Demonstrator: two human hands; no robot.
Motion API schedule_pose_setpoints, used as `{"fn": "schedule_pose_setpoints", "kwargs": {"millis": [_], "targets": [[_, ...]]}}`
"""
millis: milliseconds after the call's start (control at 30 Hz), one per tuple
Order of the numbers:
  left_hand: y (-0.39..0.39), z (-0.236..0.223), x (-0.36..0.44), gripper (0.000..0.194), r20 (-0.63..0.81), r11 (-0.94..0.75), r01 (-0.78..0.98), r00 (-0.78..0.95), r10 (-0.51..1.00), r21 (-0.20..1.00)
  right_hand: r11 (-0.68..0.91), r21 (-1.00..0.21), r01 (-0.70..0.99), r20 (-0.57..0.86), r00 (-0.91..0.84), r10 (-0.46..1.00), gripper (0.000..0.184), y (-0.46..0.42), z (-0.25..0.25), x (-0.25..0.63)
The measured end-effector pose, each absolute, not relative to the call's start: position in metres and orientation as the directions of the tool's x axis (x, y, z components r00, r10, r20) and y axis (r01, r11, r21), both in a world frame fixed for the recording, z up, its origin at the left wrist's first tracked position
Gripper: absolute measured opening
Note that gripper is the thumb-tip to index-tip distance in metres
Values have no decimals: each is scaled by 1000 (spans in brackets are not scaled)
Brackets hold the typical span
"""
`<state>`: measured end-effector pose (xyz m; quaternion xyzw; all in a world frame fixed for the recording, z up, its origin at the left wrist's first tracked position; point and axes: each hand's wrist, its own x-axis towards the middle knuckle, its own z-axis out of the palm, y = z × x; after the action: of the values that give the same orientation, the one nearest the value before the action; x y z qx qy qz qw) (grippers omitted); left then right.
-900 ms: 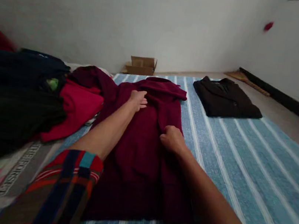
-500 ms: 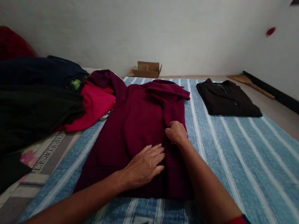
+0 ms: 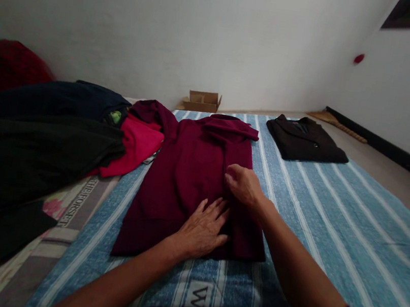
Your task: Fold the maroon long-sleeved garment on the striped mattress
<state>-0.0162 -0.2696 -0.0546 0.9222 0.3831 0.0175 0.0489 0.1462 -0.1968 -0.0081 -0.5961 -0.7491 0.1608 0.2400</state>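
Note:
A maroon sweatshirt [image 3: 185,181] lies spread on the blue striped sheet, its right side folded inward with the sleeve laid along the body. The other sleeve reaches out to the far left. Flat on the lower front of the garment rests my left hand [image 3: 203,227], fingers spread. My right hand [image 3: 244,184] is at the folded right part, its fingers curled on the cloth there; the fingertips are partly hidden.
A folded dark brown garment [image 3: 305,140] lies at the far right on the striped sheet [image 3: 308,205]. Left of the sweatshirt are a pink garment [image 3: 134,145] and a heap of dark clothes [image 3: 36,149]. An open cardboard box [image 3: 202,103] stands by the back wall.
The view has shifted slightly. My left hand stays flat on the sweatshirt, and my right hand remains at the folded side with its fingers slightly shifted.

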Motion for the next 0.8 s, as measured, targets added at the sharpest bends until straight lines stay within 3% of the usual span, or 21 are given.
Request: {"fn": "schedule_pose_setpoints", "kwargs": {"millis": [167, 267, 433, 600, 800], "targets": [[-274, -55, -17, 45, 93, -766, 626, 762, 641, 150, 564, -515, 646, 365, -430, 826, 24, -241, -25, 177], [-281, -58, -19, 29, 149, -794, 587, 781, 606, 157, 627, -444, 640, 452, -444, 774, 24, -256, -47, 178], [-293, -59, -24, 28, 186, -812, 565, 790, 584, 147, 489, -322, 811, 399, -352, 847, 24, -258, -63, 158], [-301, -51, -25, 33, 183, -800, 580, 779, 600, 157, 400, -270, 876, 323, -309, 895, 23, -258, -58, 149], [-303, -45, -29, 31, 125, -738, 597, 745, 656, 315, 367, -300, 881, 328, -266, 907, 22, -261, -56, 146]]}}
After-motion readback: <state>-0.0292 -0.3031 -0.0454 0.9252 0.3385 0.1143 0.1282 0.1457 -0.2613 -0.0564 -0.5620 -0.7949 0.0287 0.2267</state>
